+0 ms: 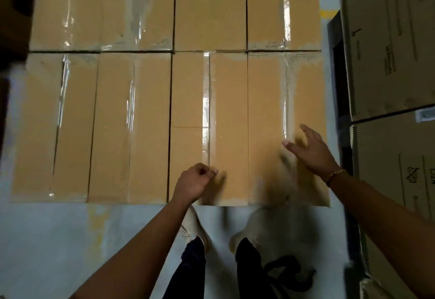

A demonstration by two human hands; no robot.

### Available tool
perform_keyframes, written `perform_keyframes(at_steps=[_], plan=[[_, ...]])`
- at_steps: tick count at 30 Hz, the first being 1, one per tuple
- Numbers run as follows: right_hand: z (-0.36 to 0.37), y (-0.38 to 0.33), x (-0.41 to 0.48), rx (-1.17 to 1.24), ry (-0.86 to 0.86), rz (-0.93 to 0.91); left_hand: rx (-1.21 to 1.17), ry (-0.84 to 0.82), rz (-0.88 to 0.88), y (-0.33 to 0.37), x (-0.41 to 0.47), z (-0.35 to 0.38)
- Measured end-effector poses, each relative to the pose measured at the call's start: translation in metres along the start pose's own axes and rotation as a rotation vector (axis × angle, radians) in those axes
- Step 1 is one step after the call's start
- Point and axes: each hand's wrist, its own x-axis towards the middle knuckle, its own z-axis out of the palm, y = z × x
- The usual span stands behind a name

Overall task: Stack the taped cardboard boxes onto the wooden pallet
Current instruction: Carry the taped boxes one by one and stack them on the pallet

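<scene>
Two rows of taped boxes (150, 86) lie packed flush, with both hands over the near edge.

Every box is tan cardboard with a glossy clear tape strip along its top seam, and only thin dark gaps separate neighbours. Four make up the near row, and the far row runs out of view. Over the near edge of this layer, the left hand (194, 182) has its fingers curled into a loose fist with nothing seen in it. Over the layer's near right corner, the right hand (310, 150) is blurred, its fingers straight and spread, with a bracelet (335, 174) at the wrist. I cannot tell whether it touches the cardboard. Printed cartons (388, 51) stand stacked close along the layer's right side. Pale floor (58, 239) and the person's shoes (195, 225) lie just before its near edge.
</scene>
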Motion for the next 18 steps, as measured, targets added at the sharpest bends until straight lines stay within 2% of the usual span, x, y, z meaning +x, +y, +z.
perform_keyframes(at_steps=[7, 13, 18], plan=[[0.021, -0.107, -0.082, -0.012, -0.044, -0.051, 0.098, 0.17, 0.139, -0.015, -0.065, -0.114], [0.026, -0.196, -0.156, 0.002, -0.1, -0.116, 0.18, 0.311, 0.183, -0.036, -0.149, -0.202], [0.02, -0.251, -0.216, -0.098, -0.143, -0.231, 0.161, 0.42, 0.182, -0.053, -0.226, -0.249]])
